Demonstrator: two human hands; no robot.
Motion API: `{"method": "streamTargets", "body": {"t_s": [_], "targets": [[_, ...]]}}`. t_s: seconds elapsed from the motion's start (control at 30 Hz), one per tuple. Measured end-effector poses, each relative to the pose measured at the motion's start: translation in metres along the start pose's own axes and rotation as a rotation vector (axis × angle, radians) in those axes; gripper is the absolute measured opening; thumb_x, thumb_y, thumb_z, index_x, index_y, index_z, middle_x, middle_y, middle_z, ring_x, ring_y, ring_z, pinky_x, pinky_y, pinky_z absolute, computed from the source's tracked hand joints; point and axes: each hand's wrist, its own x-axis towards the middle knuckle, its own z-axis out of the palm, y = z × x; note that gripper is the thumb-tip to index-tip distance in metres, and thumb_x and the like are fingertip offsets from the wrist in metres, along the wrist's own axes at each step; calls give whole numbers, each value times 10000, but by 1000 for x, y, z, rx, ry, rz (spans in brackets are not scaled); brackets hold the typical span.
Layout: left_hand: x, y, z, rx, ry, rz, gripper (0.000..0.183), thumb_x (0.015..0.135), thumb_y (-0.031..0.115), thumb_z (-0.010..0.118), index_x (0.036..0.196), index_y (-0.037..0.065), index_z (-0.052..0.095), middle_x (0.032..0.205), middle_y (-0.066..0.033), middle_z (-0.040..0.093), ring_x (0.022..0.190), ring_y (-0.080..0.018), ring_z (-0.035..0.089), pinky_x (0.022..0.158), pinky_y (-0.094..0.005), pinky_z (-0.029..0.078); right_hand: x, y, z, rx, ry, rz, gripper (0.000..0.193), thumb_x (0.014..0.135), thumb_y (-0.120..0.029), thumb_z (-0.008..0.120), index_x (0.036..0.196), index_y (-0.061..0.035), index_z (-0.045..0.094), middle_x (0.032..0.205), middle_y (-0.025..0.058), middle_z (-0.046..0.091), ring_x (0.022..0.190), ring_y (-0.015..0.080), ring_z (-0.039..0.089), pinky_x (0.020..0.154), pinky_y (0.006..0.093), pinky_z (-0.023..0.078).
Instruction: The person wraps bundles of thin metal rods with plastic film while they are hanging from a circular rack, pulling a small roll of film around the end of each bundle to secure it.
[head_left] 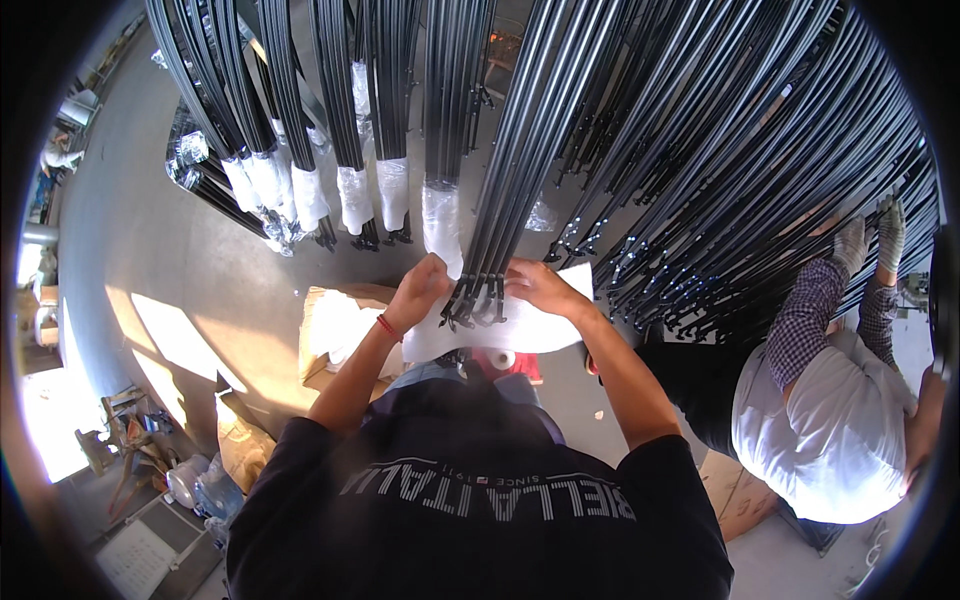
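A bundle of long black rods (503,205) comes down in front of me, its hooked lower ends (475,300) lying over a white wrapping sheet (550,335). My left hand (425,285) is closed on the sheet's left edge, beside the rod ends. On the other side, my right hand (545,288) lies over the sheet with its fingers curled in against the outermost rod. What those fingertips grip, if anything, is hidden. Just left of this bundle, another one ends in a white wrapped sleeve (441,220).
More bundles with wrapped ends (310,195) hang to the left. Many bare black rods (690,220) fan out on the right, where a co-worker (825,420) in gloves reaches among them. An open cardboard box (318,345) with white material stands beyond my left forearm.
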Motion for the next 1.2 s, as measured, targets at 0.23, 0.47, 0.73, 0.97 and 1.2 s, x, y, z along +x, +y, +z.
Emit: {"method": "streamTargets", "body": {"t_s": [0.23,0.47,0.73,0.97,1.2], "targets": [[5,9,-5,156,-55,81,76,849,110,464,816,69,410,759,33,368,723,-44,332,674,-184,312,2,16,11,-250,142,-124,173,699,59,540,860,16,585,835,130,596,816,262,579,722,353,439],[13,23,-14,46,-235,-19,80,849,116,449,801,80,396,744,42,351,702,-38,322,652,-182,310,-6,24,9,-477,183,-184,49,711,-28,539,728,-3,577,741,120,565,826,289,532,798,385,336],[18,45,0,342,-367,52,252,729,59,553,971,-2,510,903,-59,557,872,-141,532,783,-263,414,-23,23,-2,-316,-31,-209,231,664,67,504,879,-2,551,845,141,549,847,312,537,704,377,428],[22,54,10,471,-371,12,252,691,79,605,920,-8,549,821,-119,595,785,-215,585,737,-279,442,-36,4,-7,-216,-157,-112,347,711,28,558,1054,-11,520,908,141,590,861,273,570,772,349,444],[17,54,15,534,-362,60,217,695,92,619,870,-9,538,798,-130,582,767,-253,582,693,-300,441,-40,-1,5,-124,-47,-130,373,715,78,547,1075,-11,508,918,148,593,853,245,585,741,332,456]]}}
